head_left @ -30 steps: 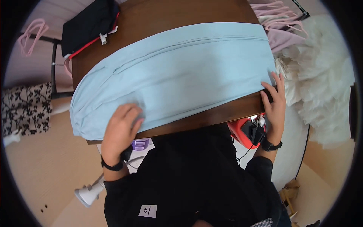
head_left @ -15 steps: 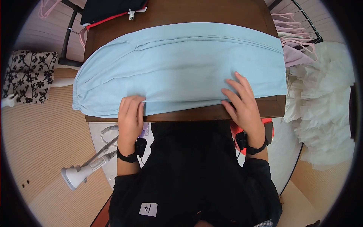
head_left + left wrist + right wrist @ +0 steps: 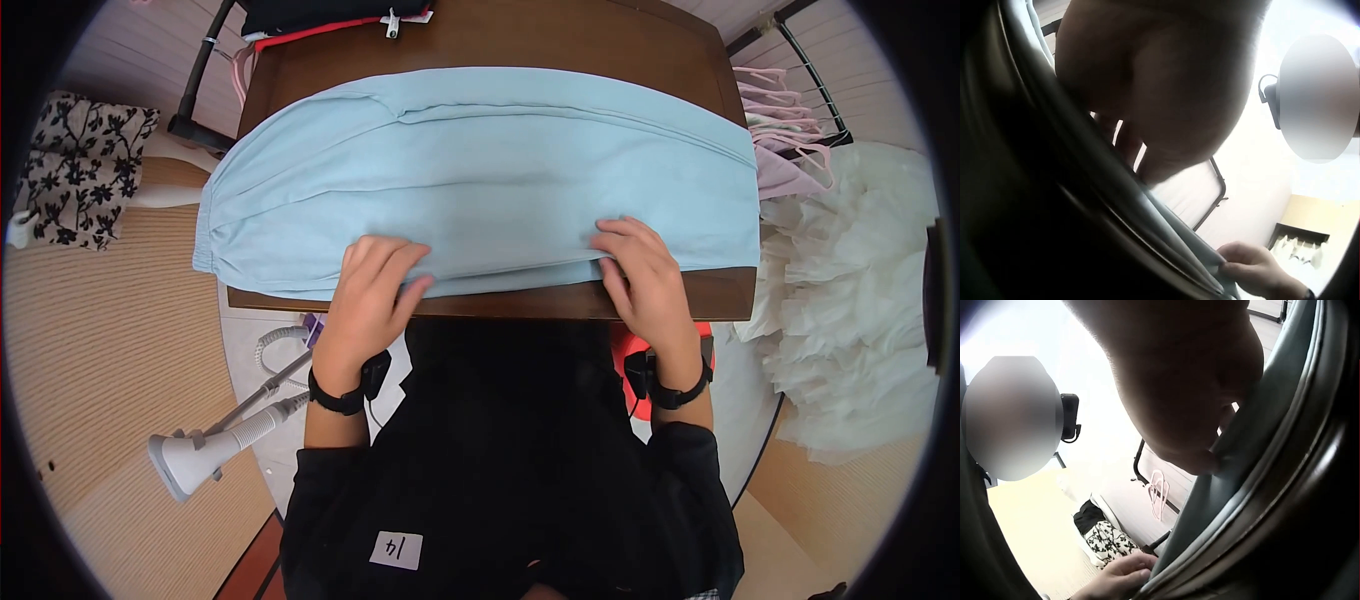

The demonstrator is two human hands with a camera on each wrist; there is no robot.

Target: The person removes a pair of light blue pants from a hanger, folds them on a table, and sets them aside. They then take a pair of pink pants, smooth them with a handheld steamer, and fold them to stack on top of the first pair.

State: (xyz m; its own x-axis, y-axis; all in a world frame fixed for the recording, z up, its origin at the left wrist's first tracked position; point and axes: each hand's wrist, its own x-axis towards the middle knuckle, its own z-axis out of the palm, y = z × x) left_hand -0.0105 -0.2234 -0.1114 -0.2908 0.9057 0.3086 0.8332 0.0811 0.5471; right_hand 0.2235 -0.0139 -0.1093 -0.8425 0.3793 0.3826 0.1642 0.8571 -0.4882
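Light blue trousers (image 3: 500, 190) lie folded lengthwise across the dark wooden table (image 3: 500, 40). Their gathered elastic waist (image 3: 204, 240) is at the left and a straight hem at the right. My left hand (image 3: 375, 290) rests on the near long edge, left of the middle, fingers loosely bent. On the same edge, farther right, my right hand (image 3: 645, 275) touches the cloth with spread fingers, its thumb by the near fold. Between the hands, the near edge shows overlapping layers. In the wrist views, each palm hides most of its own fingertips.
Folded black and red clothing (image 3: 330, 20) lies at the table's far left. A white steamer head (image 3: 190, 460) stands low at the left. To the right are pink hangers (image 3: 780, 110) on a rack and a white ruffled dress (image 3: 850, 300). A floral-dressed mannequin (image 3: 90, 170) is at the left.
My right hand has come left from the hem corner onto the near edge. The left hand has shifted right along that edge. The view has turned, and the trousers lie straighter along the table.
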